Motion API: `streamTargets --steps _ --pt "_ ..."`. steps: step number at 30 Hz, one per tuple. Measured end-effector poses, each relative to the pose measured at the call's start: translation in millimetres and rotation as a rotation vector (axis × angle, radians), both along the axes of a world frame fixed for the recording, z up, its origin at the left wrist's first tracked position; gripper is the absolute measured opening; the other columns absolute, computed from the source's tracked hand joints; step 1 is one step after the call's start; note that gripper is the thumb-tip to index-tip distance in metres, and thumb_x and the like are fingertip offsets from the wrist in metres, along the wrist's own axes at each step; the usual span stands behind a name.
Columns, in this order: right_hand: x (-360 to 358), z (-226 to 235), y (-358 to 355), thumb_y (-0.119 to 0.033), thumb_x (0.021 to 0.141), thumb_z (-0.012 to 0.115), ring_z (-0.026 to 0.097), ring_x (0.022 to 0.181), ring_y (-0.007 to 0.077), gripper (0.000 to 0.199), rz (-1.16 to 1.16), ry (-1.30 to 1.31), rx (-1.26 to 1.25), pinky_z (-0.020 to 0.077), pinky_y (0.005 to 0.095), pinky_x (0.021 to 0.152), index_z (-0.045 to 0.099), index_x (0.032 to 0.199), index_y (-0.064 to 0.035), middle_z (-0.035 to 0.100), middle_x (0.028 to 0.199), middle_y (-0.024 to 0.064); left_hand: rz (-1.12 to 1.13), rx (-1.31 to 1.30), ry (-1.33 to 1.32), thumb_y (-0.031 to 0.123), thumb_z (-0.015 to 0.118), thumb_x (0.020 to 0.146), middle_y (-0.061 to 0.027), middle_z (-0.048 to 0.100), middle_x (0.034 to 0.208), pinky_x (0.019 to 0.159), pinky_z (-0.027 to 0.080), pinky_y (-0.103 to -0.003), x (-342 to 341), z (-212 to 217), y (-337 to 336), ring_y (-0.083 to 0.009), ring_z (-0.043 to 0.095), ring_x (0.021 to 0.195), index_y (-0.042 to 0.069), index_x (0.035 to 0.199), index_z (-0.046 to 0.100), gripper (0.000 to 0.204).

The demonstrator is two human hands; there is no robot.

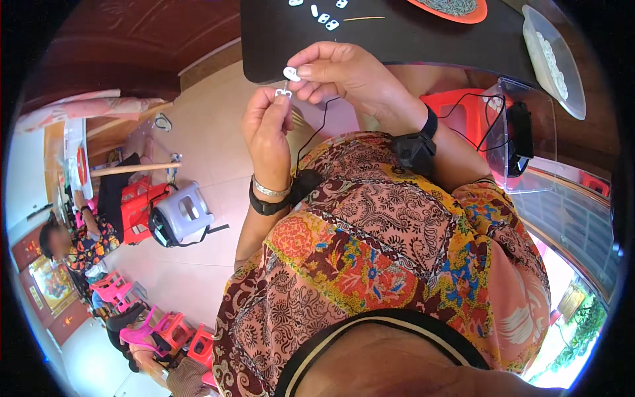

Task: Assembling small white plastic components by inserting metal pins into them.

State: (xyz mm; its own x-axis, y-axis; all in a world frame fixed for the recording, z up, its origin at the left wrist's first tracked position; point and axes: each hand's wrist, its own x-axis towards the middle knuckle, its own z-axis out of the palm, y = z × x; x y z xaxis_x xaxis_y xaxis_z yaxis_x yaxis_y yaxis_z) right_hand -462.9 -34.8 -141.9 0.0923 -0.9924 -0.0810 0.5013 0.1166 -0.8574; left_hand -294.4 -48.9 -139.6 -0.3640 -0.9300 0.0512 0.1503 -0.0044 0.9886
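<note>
1. Patterned garment (390, 264) is sitting nearest the lens, its dark collar (397, 316) crossing the lower part of the view; the camera is looking down from the head, so the chest is filling the view.
2. Left hand (266, 129) is pinching the lower white piece (283, 92) between thumb and index finger, other fingers curling in. Only the tips are gripping, likely to leave the looped top exposed.
3. Right hand (354, 76) is grasping the upper white piece (290, 73) with thumb and forefinger, remaining fingers folding beneath. Probably a fine-control grip.
4. Both pieces are being held just short of the table edge, one above the other. A thin shaft (286, 85) is showing between them; can't tell which it belongs to, or whether it's joining them.
5. Dark table (397, 43) is carrying loose white pieces (324, 18) and a thin stick (364, 18) beyond the hands, presumably within easy reach.
6. Orange plate (479, 12) is holding small grey parts (453, 5), too fine to identify. Translucent tray (573, 83) is keeping more white parts (551, 63) together on the right, likely as sorted stock.
7. Black module (415, 152) is sitting at the right wrist, probably strapped there to leave the fingers free.
</note>
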Motion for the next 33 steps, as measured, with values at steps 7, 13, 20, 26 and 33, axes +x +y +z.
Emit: streamTargets --steps 7,13,20,26,33 --pt "2 2 1 -0.015 0.087 0.06 0.062 0.075 0.01 0.023 0.028 0.045 0.006 0.0515 0.021 0.066 0.059 0.104 -0.0004 0.065 0.087 0.0069 0.021 -0.017 -0.053 0.009 0.051 0.087 0.0046 0.044 0.064 0.051 0.029 -0.019 -1 6 3 -0.0027 0.037 0.057 0.003 0.079 0.054 0.011" --pt "7 4 2 -0.013 0.086 0.062 0.064 0.071 0.0096 0.018 -0.059 0.166 -0.094 0.0511 0.02 0.063 0.061 0.098 0.0004 0.067 0.085 0.0077 0.026 -0.024 -0.068 0.009 0.051 0.087 0.0048 0.046 0.065 0.051 0.029 -0.019 0 4 2 -0.0024 0.037 0.058 0.002 0.08 0.055 0.011" --pt "12 1 5 -0.004 0.086 0.059 0.059 0.071 0.0052 0.014 -0.143 0.363 -0.272 0.0477 0.0187 0.064 0.063 0.099 -0.0004 0.065 0.081 0.0026 0.05 -0.057 -0.134 0.009 0.051 0.088 0.005 0.045 0.064 0.051 0.029 -0.02 -2 5 3 -0.0028 0.037 0.057 0.001 0.081 0.057 0.012" --pt "12 2 7 -0.002 0.085 0.06 0.058 0.076 0.0048 0.013 -0.117 0.52 -0.297 0.048 0.019 0.067 0.063 0.097 0.0006 0.064 0.084 0.0022 0.068 -0.091 -0.172 0.008 0.051 0.088 0.0043 0.045 0.063 0.05 0.03 -0.02 -2 2 3 -0.0032 0.038 0.056 0.001 0.081 0.057 0.012" --pt "15 -7 5 0.0 0.082 0.063 0.059 0.078 0.005 0.018 -0.145 0.558 -0.422 0.0489 0.0193 0.069 0.059 0.1 -0.0001 0.063 0.082 0.0012 0.059 -0.029 -0.066 0.012 0.051 0.089 0.0033 0.047 0.062 0.05 0.032 -0.02 -4 0 0 -0.0043 0.04 0.055 0.001 0.082 0.057 0.015"
